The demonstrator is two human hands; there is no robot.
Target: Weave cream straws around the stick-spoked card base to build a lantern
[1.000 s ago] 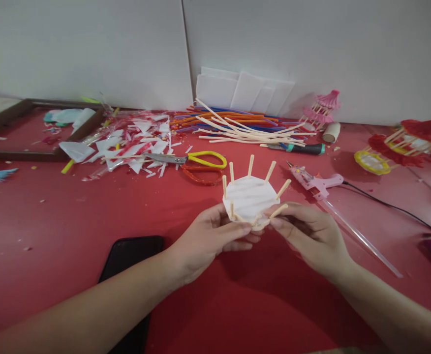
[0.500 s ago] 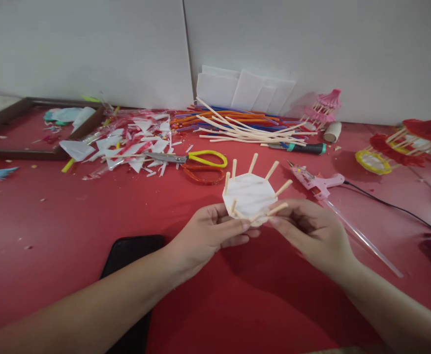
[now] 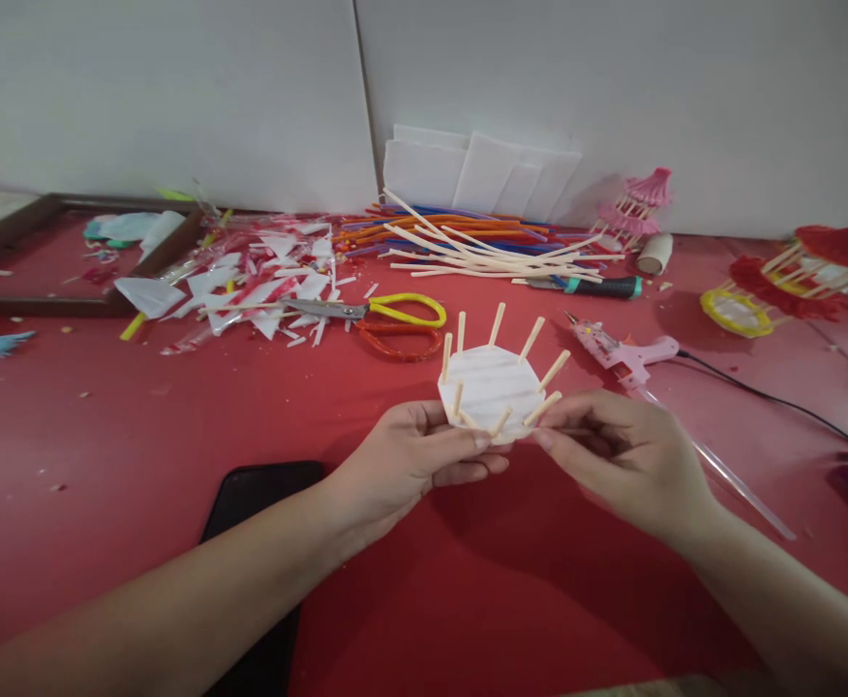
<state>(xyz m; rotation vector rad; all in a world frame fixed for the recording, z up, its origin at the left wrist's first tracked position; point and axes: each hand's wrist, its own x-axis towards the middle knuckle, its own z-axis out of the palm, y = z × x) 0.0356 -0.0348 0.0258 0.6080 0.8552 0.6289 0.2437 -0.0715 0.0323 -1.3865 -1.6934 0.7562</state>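
A white many-sided card base (image 3: 493,380), with several short cream sticks standing up around its rim, is held above the table. My left hand (image 3: 435,447) grips its near left edge, thumb on top and fingers beneath. At the near right edge, beside one leaning stick (image 3: 542,409), my right hand (image 3: 613,450) has thumb and forefinger closed on the rim; the exact contact is partly hidden. Just beyond the base lie scissors (image 3: 404,312) with one yellow and one red handle. A pink glue gun (image 3: 631,358) with a clear glue stick rests past my right hand.
Cream sticks (image 3: 482,254) lie over coloured ones by the wall, near a cutter (image 3: 605,287). Paper scraps (image 3: 250,281) and a brown frame (image 3: 53,308) are at left. A black phone (image 3: 264,494) lies near my left forearm. A red tiered model (image 3: 779,290) stands at right.
My right hand has shifted slightly right, and the near right stick now stands a little more upright. The base stays in my left hand, almost unmoved.
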